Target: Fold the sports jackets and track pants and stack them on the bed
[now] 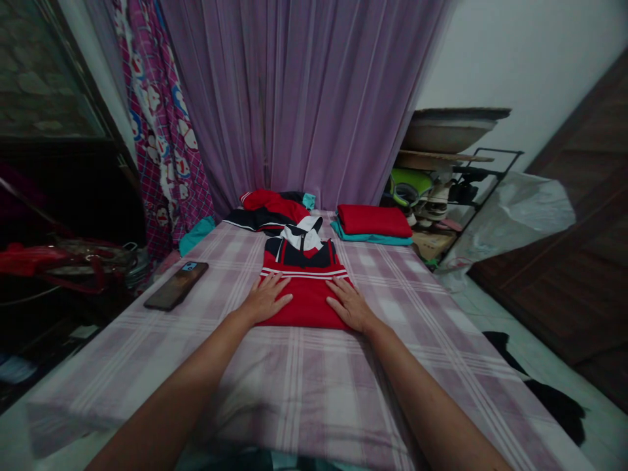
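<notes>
A red, navy and white jacket (pixel 307 302) lies partly folded in the middle of the table, its white zipped collar at the far end and its striped red hem turned up over the front. My left hand (pixel 265 297) rests flat on the left side of the red fold, fingers spread. On the right side of the same fold lies my right hand (pixel 350 304), also flat with its fingers apart. Neither hand grips the cloth.
A plaid cloth covers the table (pixel 294 392). To the left lies a phone (pixel 177 286). Behind are a rumpled heap of red and navy clothes (pixel 275 206) and a folded red and teal stack (pixel 375 222). A loaded rack (pixel 441 190) stands beyond the right edge.
</notes>
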A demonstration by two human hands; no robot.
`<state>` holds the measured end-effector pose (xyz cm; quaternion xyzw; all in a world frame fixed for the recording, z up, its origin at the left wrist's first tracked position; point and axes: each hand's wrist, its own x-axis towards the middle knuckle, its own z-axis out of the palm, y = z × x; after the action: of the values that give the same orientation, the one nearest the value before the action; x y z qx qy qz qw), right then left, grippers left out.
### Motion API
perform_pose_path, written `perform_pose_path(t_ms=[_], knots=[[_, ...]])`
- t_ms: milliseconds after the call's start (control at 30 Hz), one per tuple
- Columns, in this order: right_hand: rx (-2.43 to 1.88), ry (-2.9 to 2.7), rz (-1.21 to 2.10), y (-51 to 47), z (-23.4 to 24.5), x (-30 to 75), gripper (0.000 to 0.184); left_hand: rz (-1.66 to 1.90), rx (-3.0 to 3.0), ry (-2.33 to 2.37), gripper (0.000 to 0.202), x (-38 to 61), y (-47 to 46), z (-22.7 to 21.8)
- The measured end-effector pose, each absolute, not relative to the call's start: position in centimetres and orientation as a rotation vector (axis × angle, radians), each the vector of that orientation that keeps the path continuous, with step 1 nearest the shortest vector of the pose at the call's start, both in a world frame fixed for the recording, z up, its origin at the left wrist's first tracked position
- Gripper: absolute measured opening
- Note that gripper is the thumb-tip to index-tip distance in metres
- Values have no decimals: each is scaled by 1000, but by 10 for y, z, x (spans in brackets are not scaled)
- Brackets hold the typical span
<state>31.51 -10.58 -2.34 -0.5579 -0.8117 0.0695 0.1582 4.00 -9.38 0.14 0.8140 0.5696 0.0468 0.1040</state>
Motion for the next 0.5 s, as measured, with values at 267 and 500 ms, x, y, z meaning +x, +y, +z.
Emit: perform_pose_path(t_ms=[267, 500], knots=[[-1461, -2365, 38, -129, -11, 326, 61, 305, 2572, 1605, 67, 28, -118, 11], [-1385, -2516, 56, -149, -18, 349, 84, 174, 2659, 1365, 89, 1, -137, 0]])
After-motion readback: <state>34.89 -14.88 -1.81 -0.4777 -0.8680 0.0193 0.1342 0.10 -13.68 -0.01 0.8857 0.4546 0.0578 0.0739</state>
